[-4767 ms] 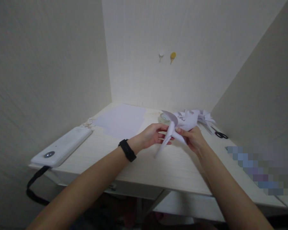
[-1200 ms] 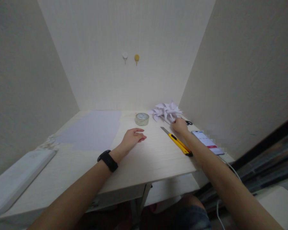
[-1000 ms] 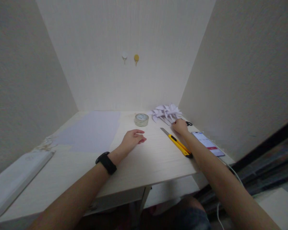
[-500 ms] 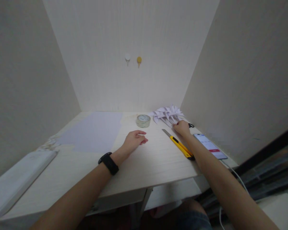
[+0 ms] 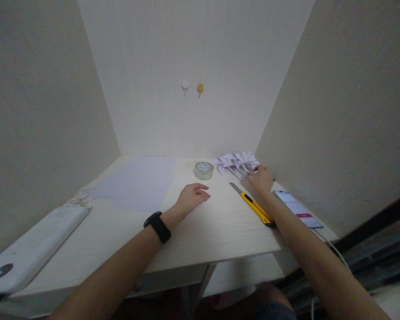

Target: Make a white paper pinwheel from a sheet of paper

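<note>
Both hands stayed put: right hand (image 5: 262,179) outstretched touching paper pinwheels (image 5: 237,160).

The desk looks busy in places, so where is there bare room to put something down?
Bare wood lies near the front edge of the desk, between the left hand and the yellow knife. The far right corner is crowded: right hand at the folded paper shapes, tape roll, phone. A paper sheet covers the far left.
</note>
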`<state>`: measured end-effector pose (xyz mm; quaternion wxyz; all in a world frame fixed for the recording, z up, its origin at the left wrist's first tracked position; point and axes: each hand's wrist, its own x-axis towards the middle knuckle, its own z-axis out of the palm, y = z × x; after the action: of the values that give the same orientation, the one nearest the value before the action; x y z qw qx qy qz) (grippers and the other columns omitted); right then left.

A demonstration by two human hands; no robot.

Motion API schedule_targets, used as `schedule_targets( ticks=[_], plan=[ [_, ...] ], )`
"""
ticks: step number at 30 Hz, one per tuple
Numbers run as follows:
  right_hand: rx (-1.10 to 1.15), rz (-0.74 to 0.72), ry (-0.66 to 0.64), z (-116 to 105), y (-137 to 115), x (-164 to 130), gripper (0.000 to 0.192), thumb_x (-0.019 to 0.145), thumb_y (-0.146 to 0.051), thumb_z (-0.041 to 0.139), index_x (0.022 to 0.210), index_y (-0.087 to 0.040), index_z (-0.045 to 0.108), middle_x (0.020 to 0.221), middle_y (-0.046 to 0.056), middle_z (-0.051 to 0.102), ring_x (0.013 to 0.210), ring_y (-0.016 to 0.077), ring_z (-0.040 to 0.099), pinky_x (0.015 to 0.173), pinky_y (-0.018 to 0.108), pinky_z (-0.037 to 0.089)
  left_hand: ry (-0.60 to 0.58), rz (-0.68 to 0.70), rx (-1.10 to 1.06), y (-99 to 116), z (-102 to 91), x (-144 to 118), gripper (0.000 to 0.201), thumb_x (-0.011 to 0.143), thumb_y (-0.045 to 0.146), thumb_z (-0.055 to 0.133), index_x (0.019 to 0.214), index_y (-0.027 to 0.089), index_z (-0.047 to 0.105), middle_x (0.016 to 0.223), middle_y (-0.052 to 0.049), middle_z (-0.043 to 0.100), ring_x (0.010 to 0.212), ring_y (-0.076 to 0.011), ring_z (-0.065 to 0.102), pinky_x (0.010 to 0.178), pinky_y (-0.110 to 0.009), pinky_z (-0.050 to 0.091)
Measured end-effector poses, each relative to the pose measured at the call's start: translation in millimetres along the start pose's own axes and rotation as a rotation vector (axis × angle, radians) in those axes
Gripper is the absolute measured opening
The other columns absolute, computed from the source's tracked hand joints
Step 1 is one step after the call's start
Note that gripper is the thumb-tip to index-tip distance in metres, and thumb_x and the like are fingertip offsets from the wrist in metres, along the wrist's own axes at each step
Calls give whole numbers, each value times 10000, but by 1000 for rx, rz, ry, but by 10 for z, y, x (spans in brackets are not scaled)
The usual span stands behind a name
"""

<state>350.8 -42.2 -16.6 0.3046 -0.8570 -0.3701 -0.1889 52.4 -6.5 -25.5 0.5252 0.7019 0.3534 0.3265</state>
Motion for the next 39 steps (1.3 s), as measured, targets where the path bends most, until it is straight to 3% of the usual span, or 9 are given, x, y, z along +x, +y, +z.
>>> schedule_targets(
  ticks=[5, 11, 13, 18, 24, 27, 32, 35, 39],
  plan=[
    [141, -86, 90, -113, -407, -28, 65, 795, -193, 541, 773, -180, 601, 719, 47, 604, 682, 197, 517, 614, 287, 285, -24, 122, 262, -57, 2, 5, 211, 751, 190, 666, 943, 131, 731, 880, -88, 760, 810, -191, 710, 754, -284, 539],
    [275, -301, 0, -25, -1029, -542, 109, 790, -125, 506, 715, -189, 551, 649, 13, 538, 612, 163, 417, 591, 288, 210, -63, 600, 961, 2, -61, -159, 247, 874, 314, 577, 912, 140, 748, 961, -124, 736, 1009, -273, 646, 932, -397, 482],
    [301, -333, -49, 30, -1139, -775, 114, 797, -119, 501, 721, -186, 553, 652, 12, 537, 619, 160, 419, 593, 285, 209, -78, 634, 1097, 34, -115, -200, 281, 898, 341, 551, 897, 139, 747, 942, -125, 726, 1014, -278, 630, 934, -400, 473],
    [309, -479, -196, 100, -1157, -1108, 142, 802, -111, 486, 713, -194, 559, 674, 22, 572, 635, 160, 452, 598, 288, 215, -45, 462, 1225, 139, -435, -360, 359, 825, 495, 631, 979, 192, 746, 1159, -141, 678, 1230, -367, 513, 1006, -455, 411],
    [288, -551, -268, 74, -1107, -1117, 143, 803, -116, 489, 732, -195, 584, 753, 54, 650, 696, 179, 526, 610, 289, 250, 64, 33, 1260, 158, -948, -643, 515, 812, 572, 576, 1148, 202, 700, 1216, -188, 651, 1109, -378, 600, 944, -458, 434],
    [263, -575, -305, 40, -1118, -1112, 139, 803, -124, 500, 757, -192, 612, 772, 58, 661, 704, 182, 538, 602, 293, 240, 28, -64, 1232, 153, -1092, -678, 511, 809, 526, 579, 1194, 209, 687, 1167, -174, 695, 1082, -353, 633, 928, -421, 446],
    [248, -602, -328, -10, -1108, -1130, 145, 816, -130, 504, 788, -186, 634, 792, 62, 680, 711, 184, 557, 606, 295, 246, 43, -107, 1234, 234, -1179, -661, 582, 690, 301, 664, 1268, 230, 662, 1176, -170, 708, 1068, -353, 654, 895, -402, 473],
    [234, -615, -330, -33, -1092, -1140, 151, 822, -122, 502, 795, -181, 638, 813, 74, 697, 730, 189, 575, 613, 295, 255, -45, -107, 1296, 311, -1162, -670, 634, 606, 191, 676, 1240, 211, 680, 1135, -189, 718, 1025, -359, 669, 851, -400, 495],
    [226, -615, -341, -49, -1087, -1147, 162, 835, -124, 501, 821, -183, 651, 862, 89, 714, 772, 199, 594, 624, 294, 275, -71, -163, 1389, 360, -1055, -706, 437, 603, 154, 685, 1035, 167, 750, 1012, -212, 736, 953, -359, 684, 819, -402, 508]
  ],
)
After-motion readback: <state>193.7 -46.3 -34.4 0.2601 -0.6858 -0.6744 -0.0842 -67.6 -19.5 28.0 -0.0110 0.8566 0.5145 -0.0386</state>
